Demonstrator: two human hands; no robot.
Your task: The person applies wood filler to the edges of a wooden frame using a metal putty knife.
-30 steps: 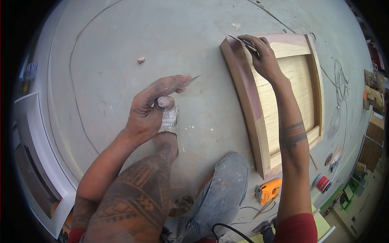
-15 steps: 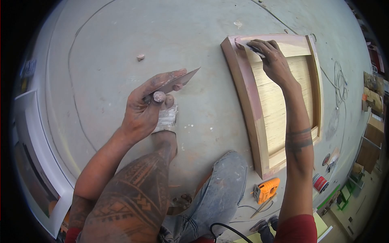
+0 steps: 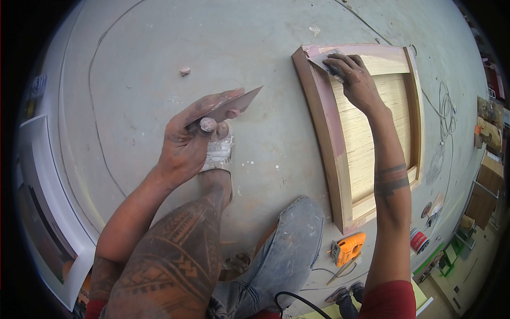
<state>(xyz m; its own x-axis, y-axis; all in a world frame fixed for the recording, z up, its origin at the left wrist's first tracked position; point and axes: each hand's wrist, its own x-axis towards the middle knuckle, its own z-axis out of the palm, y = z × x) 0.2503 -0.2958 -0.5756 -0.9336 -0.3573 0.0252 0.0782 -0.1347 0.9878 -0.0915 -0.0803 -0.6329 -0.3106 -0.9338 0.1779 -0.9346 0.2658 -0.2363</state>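
1. The wooden frame [image 3: 344, 181] lay on the gray floor [image 3: 265, 58], with pink paste [image 3: 332, 117] on its left side.
2. The right hand [image 3: 360, 77] had slid a bit right in the last second. Its flat blade [image 3: 320, 59] had turned to show its face over the far left corner — likely to smooth the paste there. Bent fingers held the blade tight.
3. The left hand [image 3: 183, 141] had tipped its own blade [image 3: 236, 105] too. Fingers and thumb pinched it, up off the frame.
4. An orange tool [image 3: 349, 249] lay near the frame's near end.

The left hand [image 3: 182, 139] pinches at the left, while the right hand [image 3: 361, 81], fingers curled, reaches farther to the right.
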